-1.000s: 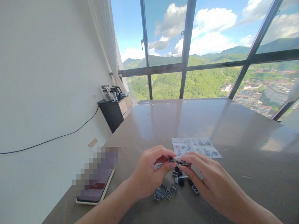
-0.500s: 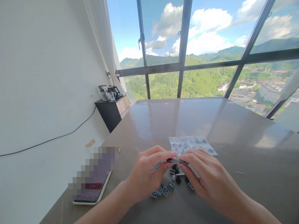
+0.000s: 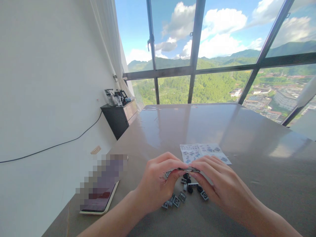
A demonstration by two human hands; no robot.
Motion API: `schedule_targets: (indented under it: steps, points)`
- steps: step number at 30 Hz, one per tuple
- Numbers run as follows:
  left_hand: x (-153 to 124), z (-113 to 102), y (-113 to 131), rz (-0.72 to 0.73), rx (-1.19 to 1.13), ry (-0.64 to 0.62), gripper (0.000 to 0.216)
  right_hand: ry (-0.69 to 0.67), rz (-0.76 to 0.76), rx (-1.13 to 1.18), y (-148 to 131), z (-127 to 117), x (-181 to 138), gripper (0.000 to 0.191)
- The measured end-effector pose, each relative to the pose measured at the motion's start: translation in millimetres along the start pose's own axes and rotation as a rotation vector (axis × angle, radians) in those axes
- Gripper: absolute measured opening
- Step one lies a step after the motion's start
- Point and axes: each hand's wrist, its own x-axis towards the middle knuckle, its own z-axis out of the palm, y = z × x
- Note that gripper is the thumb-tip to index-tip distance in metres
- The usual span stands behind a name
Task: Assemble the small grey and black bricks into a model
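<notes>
My left hand [image 3: 158,179] and my right hand [image 3: 217,179] meet above the table, thumbs below and fingers on top. Between their fingertips they pinch a thin, dark, flat building-brick piece [image 3: 190,169], seen nearly edge-on and partly covered by the fingers. Under the hands lie loose grey building bricks [image 3: 176,201], one clear brick [image 3: 182,197] and several small black wheels [image 3: 190,190]. My left hand hides part of this pile. Just beyond my fingers rests a printed instruction sheet [image 3: 207,152] with small pictures of brick assemblies.
A phone [image 3: 98,202], partly blurred out, lies on the brownish table [image 3: 259,197] to the left. Past the table's left edge stands a dark cabinet [image 3: 115,120] holding a glass jug and a kettle. Large windows [image 3: 172,89] rise behind the table.
The view has shifted slightly. My fingertips have come closer together over the flat piece, covering more of its middle; both hands still grip it.
</notes>
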Motion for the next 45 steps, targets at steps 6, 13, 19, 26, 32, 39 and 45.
schedule_targets:
  steps: [6, 13, 19, 26, 32, 39, 45]
  points:
    - [1, -1, 2, 0.035, 0.02, -0.007, 0.024, -0.004, -0.044, -0.03, 2, 0, -1, 0.015]
    - [3, -3, 4, 0.015, -0.008, -0.01, 0.023, 0.036, -0.062, -0.024, 0, 3, -4, 0.012]
    - [2, -7, 8, 0.015, -0.051, -0.038, 0.022, 0.024, -0.023, 0.117, -3, 0, -4, 0.012]
    - [0, -3, 4, 0.051, -0.015, -0.023, 0.028, 0.045, 0.024, 0.127, 5, 2, -3, 0.016]
    - [6, -2, -2, -0.093, 0.057, 0.2, 0.014, 0.192, 0.216, -0.031, 24, -5, -3, 0.015]
    - [14, -4, -10, -0.712, -0.39, 0.461, 0.024, 0.222, 0.448, -0.06, 37, -20, -1, 0.021]
    - [19, -2, -14, -0.882, -0.847, 0.498, 0.019, -0.119, 0.561, 0.119, 39, -24, -1, 0.021]
